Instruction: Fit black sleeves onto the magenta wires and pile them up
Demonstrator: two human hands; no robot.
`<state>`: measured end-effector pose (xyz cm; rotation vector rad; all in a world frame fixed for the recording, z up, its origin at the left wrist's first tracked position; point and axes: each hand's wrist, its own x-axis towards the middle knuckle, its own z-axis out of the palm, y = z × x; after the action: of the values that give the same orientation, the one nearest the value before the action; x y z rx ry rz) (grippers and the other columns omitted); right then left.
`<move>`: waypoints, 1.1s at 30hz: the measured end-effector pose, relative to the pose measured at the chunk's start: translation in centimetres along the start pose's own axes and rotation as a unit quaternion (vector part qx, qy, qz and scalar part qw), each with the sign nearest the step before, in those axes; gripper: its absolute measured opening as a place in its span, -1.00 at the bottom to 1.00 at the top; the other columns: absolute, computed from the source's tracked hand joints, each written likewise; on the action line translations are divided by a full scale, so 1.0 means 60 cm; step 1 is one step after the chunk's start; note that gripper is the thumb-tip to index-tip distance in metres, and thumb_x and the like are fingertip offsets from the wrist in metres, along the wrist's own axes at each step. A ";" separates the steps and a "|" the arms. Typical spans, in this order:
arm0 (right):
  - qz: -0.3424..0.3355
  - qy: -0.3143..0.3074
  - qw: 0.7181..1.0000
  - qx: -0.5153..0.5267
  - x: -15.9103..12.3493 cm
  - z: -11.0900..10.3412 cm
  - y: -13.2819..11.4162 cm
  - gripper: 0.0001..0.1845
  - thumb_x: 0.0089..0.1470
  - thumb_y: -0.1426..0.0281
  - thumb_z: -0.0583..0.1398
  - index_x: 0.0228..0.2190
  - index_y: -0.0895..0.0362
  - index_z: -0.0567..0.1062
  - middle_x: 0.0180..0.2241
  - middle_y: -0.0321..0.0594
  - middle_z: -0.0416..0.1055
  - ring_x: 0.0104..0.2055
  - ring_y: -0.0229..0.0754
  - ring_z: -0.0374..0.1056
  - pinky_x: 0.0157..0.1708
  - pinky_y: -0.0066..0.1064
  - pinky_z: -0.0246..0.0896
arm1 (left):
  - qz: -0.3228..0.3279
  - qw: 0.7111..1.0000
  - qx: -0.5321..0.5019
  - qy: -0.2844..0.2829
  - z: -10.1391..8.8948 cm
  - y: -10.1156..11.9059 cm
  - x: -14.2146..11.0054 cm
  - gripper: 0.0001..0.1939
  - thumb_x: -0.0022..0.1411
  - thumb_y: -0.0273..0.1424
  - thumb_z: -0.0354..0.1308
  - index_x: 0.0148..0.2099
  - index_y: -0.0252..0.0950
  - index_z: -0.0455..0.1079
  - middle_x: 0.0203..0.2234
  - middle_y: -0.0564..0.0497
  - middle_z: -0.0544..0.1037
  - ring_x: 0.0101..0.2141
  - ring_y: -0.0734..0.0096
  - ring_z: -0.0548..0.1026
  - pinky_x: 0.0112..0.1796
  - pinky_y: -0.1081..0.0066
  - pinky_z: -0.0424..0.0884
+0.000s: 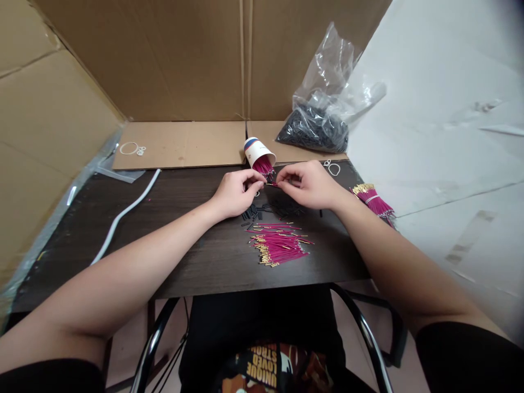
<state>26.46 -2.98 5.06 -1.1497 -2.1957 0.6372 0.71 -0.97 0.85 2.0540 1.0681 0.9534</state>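
My left hand (237,192) and right hand (310,184) pinch a thin, magenta, gold-tipped wire (272,184), seemingly aligning it; the next move needs steady fingertips.

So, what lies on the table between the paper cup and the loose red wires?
Short black tubes lie between the cup and the wires, with the left hand and right hand close by, in the head view.

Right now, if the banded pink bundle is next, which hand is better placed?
Right, I'd say: the right hand is nearer the banded pink bundle, while the left hand would likely cross the right forearm. Both appear to pinch a thin piece, so the right must let go first.
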 end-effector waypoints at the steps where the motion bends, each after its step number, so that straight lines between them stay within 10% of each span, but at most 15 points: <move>1: -0.004 0.001 1.000 -0.002 0.000 0.000 0.000 -0.78 0.24 0.33 0.28 -0.25 0.19 0.72 -0.37 -0.17 0.60 -0.41 -0.22 0.31 -0.31 -0.28 0.17 | 0.003 1.000 0.004 -0.001 0.000 0.001 0.000 -0.83 0.46 -0.42 0.31 -0.02 -0.32 0.72 -0.33 -0.04 0.72 -0.34 0.33 0.53 -0.24 0.30 0.40; 33: -0.016 0.051 0.999 0.000 0.002 0.022 0.002 -0.82 0.36 0.31 0.28 -0.15 0.12 0.67 -0.30 -0.16 0.63 -0.35 -0.14 0.36 -0.24 -0.25 0.24 | -0.009 1.000 -0.011 0.001 0.001 -0.004 0.001 -0.77 0.45 -0.32 0.32 -0.01 -0.31 0.75 -0.31 -0.06 0.76 -0.41 0.35 0.47 -0.30 0.30 0.37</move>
<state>25.54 -3.00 4.06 -1.1201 -2.1235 0.5541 0.70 -0.80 0.64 2.0230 1.0717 0.9547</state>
